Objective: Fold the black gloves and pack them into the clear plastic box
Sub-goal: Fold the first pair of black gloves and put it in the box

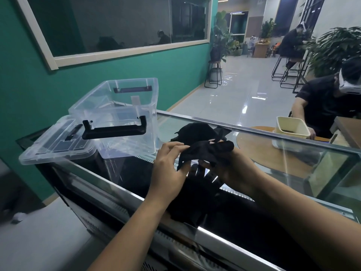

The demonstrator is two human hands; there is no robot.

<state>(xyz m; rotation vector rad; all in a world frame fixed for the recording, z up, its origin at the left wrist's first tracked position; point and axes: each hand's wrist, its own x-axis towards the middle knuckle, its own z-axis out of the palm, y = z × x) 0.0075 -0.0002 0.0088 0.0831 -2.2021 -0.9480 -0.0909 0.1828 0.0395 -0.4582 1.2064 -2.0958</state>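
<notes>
A black glove (207, 151) is bunched between both hands just above the glass counter top. My left hand (169, 169) pinches its left end with thumb and fingers. My right hand (232, 169) grips its right end from below. More black gloves (197, 133) lie in a heap on the glass just behind. The clear plastic box (121, 116) with black handles stands open and looks empty at the left of the counter. Its clear lid (56, 142) lies flat beside it, further left.
The glass counter top (293, 165) has a metal frame and runs right. The teal wall (136, 75) is behind the box. A person in a headset (330, 102) sits at the right by a round table with a cream tub (292, 130). Stools and plants stand farther back.
</notes>
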